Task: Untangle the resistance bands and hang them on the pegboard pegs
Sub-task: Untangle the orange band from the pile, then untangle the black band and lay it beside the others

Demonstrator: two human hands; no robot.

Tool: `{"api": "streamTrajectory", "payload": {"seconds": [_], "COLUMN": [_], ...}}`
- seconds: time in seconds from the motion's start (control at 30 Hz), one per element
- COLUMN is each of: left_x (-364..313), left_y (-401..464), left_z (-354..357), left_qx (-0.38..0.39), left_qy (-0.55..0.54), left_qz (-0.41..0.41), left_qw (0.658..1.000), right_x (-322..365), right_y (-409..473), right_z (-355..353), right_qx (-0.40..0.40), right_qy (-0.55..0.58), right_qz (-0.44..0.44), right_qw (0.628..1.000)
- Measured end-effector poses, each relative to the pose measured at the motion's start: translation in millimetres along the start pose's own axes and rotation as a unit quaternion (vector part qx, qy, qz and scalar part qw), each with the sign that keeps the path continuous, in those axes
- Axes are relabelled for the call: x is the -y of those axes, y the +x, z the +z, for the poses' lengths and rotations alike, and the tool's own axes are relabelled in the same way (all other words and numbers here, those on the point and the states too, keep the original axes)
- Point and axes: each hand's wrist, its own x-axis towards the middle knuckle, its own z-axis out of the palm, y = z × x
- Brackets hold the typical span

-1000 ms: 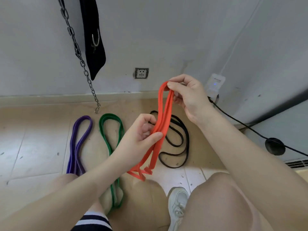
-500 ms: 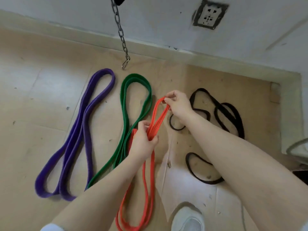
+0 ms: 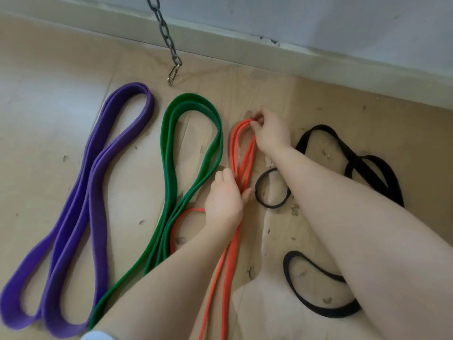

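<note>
With the right hand (image 3: pixel 270 132) pinching the top loop of the orange band (image 3: pixel 241 153) and the left hand (image 3: pixel 224 201) gripping its crossed middle on the floor (image 3: pixel 61 77) beside the green band (image 3: pixel 193 148), a careless pull could tighten the twist.

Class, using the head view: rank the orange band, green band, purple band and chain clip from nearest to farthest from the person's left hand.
1. Orange band: gripped by the left hand.
2. Green band: just left of it.
3. Chain clip: up near the wall.
4. Purple band: far left; close to the clip's rank, too close to call.
</note>
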Motion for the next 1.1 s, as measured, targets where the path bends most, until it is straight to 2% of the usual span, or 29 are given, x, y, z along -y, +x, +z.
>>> {"api": "streamTrajectory", "payload": {"seconds": [0.17,0.27,0.37,0.5,0.7,0.77,0.83,0.93,1.0,1.1], "left_x": [-7,-11,-10,-4,-2,-9,-24,-54,-75,-112], "left_y": [1,5,10,18,11,-1,-20,-56,-76,-114], "left_z": [4,3,2,3,2,-1,-7,-33,-61,-107], "left_qx": [-0.020,-0.040,-0.069,-0.111,-0.081,-0.075,-0.031,0.095,0.103,0.100], "left_qy": [0.056,0.069,0.093,0.090,0.107,0.109,0.028,-0.170,-0.249,-0.352], "left_qz": [0.008,0.015,0.013,-0.003,0.026,0.070,0.133,0.124,0.133,0.180], "left_qw": [0.998,0.997,0.993,0.990,0.991,0.989,0.990,0.973,0.954,0.913], "right_x": [-14,-27,-66,-101,-96,-88,-78,-54,-40,-9], "right_y": [-2,-29,-68,-96,-94,-104,-122,-161,-189,-230], "right_z": [-10,-26,-47,-57,-58,-65,-77,-108,-134,-174], "right_qx": [0.044,0.023,0.034,0.157,0.096,0.100,0.092,0.015,-0.042,-0.087], "right_qy": [0.057,0.053,-0.081,-0.223,-0.359,-0.395,-0.367,-0.217,-0.150,-0.072], "right_qz": [-0.017,-0.055,-0.116,-0.181,-0.242,-0.237,-0.220,-0.153,-0.133,-0.100], "right_qw": [0.997,0.997,0.989,0.945,0.896,0.882,0.899,0.964,0.979,0.989]}}
